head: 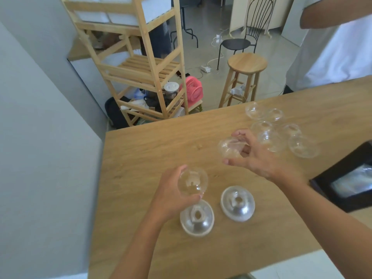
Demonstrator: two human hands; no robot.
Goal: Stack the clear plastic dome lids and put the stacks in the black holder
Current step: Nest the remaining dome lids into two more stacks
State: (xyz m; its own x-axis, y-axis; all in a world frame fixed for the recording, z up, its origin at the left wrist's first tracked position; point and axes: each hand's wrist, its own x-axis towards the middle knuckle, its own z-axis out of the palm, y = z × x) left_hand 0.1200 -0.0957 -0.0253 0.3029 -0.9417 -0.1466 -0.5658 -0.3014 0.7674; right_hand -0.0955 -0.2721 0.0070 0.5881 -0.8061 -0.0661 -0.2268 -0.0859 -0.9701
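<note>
Left hand (171, 195) grips one clear plastic dome lid (192, 181); right hand (259, 158) pinches another clear dome lid (231, 147) (both above the light wooden table (145, 158)).

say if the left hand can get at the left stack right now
Probably yes. The left hand hangs just above the left stack, with nothing between them. But it already holds a lid, so it could set that on the stack rather than grip it.

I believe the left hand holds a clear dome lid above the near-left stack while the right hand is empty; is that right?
Not quite: the right hand also grips a dome lid, as the head view shows. The left hand does hold a lid above the near-left stack.
</note>
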